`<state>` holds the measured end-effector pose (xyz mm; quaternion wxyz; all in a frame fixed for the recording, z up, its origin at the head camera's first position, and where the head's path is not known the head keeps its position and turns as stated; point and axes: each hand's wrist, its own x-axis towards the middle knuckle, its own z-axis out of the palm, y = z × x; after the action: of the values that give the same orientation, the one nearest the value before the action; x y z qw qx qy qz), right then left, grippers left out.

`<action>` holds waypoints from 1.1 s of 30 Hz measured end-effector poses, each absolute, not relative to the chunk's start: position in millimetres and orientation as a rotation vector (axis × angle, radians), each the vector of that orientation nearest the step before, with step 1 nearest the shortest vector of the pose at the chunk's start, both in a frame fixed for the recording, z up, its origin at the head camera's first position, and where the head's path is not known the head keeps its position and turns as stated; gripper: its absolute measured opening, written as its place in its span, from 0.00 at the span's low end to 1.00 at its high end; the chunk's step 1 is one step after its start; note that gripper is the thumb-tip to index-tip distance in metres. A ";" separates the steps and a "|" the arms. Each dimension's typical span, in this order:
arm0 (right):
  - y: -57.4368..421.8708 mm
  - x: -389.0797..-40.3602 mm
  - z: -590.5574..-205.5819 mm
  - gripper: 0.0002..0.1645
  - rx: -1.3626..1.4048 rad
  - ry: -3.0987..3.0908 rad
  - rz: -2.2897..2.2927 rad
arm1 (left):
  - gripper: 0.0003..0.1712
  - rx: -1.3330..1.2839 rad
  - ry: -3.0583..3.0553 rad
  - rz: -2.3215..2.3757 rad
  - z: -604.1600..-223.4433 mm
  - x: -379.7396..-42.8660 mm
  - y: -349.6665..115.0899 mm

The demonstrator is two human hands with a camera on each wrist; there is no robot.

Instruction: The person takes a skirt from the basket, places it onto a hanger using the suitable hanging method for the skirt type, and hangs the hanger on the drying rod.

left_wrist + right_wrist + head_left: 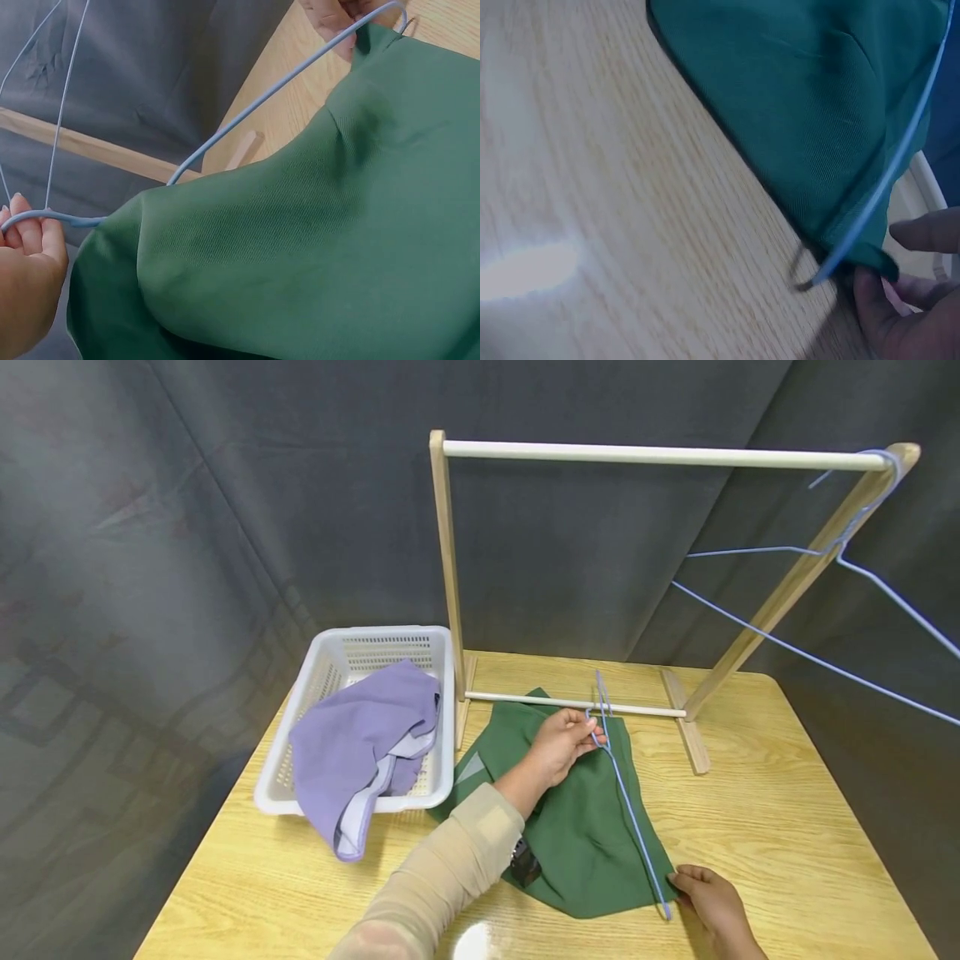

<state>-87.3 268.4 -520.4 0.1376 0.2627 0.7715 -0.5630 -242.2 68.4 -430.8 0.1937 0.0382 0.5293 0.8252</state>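
A green cloth point(592, 843) lies spread on the table, and a blue wire hanger point(633, 810) stands edge-on across its right part. My left hand point(562, 747) pinches the hanger close to its hook; the left wrist view has this hand point(30, 277) at its left edge, with the hanger's wire across the fingers. My right hand point(712, 902) pinches the near right corner of the cloth, beside the hanger's end. In the right wrist view, thumb and fingers point(922, 315) hold that folded corner, and the wire end rests by it. Part of the cloth is hidden under the left forearm.
Left of the cloth stands a white basket point(281, 777) with a purple cloth point(360, 718) hanging over its front rim. A wooden rack point(450, 552) with a white top rail point(637, 454) rises behind. Another blue hanger point(840, 539) hangs at its right end.
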 end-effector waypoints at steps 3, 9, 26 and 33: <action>267.0 -89.5 -520.9 0.24 0.782 2.170 -1.707 | 0.03 0.109 1.500 2.319 -432.6 -242.9 68.5; 266.2 -92.8 -522.7 0.19 0.778 2.133 -1.738 | 0.04 0.129 1.554 2.307 -431.4 -240.8 67.2; 257.2 -93.2 -503.5 0.15 0.555 2.328 -1.801 | 0.04 0.035 1.780 2.293 -425.1 -239.4 69.8; 257.3 -94.9 -504.9 0.13 0.581 2.311 -1.829 | 0.04 0.031 2.110 2.190 -426.6 -243.3 72.2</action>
<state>-94.9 257.3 -504.9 0.0689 0.1929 0.7675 -0.6075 -243.3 72.2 -426.6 0.0503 0.0101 0.6930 0.7191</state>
